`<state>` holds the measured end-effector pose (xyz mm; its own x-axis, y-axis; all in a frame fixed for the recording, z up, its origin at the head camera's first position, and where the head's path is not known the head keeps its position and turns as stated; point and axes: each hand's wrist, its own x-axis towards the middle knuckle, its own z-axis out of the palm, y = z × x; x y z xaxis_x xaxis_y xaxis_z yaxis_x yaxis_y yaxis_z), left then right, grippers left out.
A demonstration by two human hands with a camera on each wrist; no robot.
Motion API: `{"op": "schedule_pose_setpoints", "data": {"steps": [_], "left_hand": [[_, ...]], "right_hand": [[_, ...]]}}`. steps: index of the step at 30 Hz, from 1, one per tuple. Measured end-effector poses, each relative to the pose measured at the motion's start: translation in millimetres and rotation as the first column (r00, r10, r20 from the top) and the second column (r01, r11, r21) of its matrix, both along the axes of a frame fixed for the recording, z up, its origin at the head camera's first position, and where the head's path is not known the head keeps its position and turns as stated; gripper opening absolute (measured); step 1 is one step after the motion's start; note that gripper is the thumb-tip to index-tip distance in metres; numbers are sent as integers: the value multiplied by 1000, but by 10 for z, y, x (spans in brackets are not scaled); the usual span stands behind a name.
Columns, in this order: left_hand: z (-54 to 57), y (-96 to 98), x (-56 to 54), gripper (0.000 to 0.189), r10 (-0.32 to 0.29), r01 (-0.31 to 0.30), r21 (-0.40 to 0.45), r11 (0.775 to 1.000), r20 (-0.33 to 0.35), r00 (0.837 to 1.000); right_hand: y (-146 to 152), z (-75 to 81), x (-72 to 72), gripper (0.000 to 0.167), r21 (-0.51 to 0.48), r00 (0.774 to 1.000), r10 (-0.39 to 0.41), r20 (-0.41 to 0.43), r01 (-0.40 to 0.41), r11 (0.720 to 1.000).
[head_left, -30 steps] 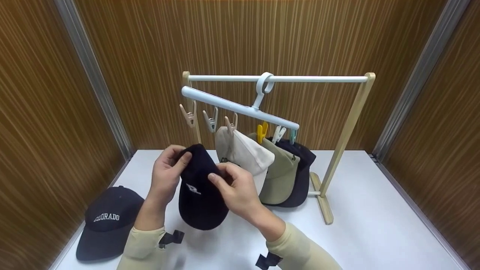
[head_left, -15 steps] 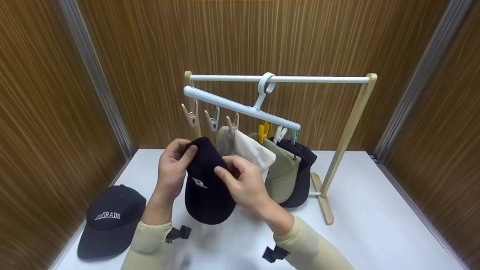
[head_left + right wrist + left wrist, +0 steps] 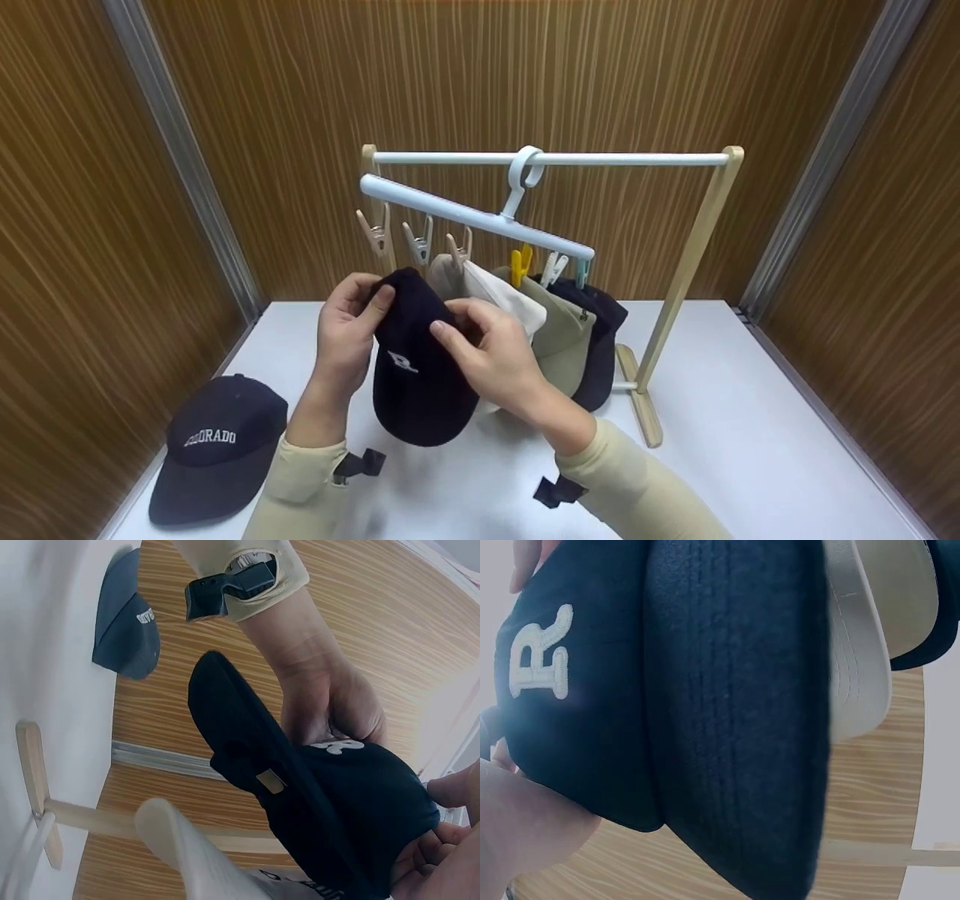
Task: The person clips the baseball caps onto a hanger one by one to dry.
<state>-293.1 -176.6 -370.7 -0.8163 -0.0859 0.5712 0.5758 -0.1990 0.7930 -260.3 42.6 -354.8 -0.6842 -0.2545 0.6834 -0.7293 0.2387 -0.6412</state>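
A dark navy cap (image 3: 424, 375) with a white letter R hangs brim down between both hands, held up in front of the hanger. My left hand (image 3: 343, 337) pinches its crown at the upper left, thumb on the near side. On the crown's right side my right hand (image 3: 491, 352) pinches the fabric between thumb and fingers. The R and the brim fill much of the left wrist view. Just behind the cap, a white and grey cap (image 3: 504, 296) hangs from a pink clip (image 3: 460, 247), partly hidden by the right hand.
A white hanger bar (image 3: 476, 217) slants from a rack rail (image 3: 622, 159). Pink (image 3: 376, 232) and grey (image 3: 420, 240) clips hold nothing at its left end. An olive cap (image 3: 559, 330) and a dark cap (image 3: 604, 337) hang farther right. A COLORADO cap (image 3: 221, 450) lies at left.
Both hands have carried the navy cap up and slightly right, closer to the clips. It now overlaps more of the white cap. Their grip on it looks the same.
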Motion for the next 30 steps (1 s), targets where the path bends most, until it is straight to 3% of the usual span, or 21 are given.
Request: {"op": "schedule_pose_setpoints", "data": {"steps": [12, 19, 25, 30], "left_hand": [[7, -1, 5, 4, -24, 25, 9, 1000, -10, 1000], [-5, 12, 9, 3, -34, 34, 2, 999, -23, 999], [-32, 8, 10, 6, -49, 49, 6, 999, -19, 999], [-53, -4, 8, 6, -54, 55, 13, 998, -9, 998]], "right_hand": [[18, 265, -72, 24, 118, 998, -11, -55, 17, 993], [-18, 475, -146, 35, 192, 995, -79, -64, 90, 977], [-84, 660, -207, 40, 261, 983, -156, -91, 175, 949], [-167, 803, -242, 46, 327, 962, -259, -81, 271, 905]]}}
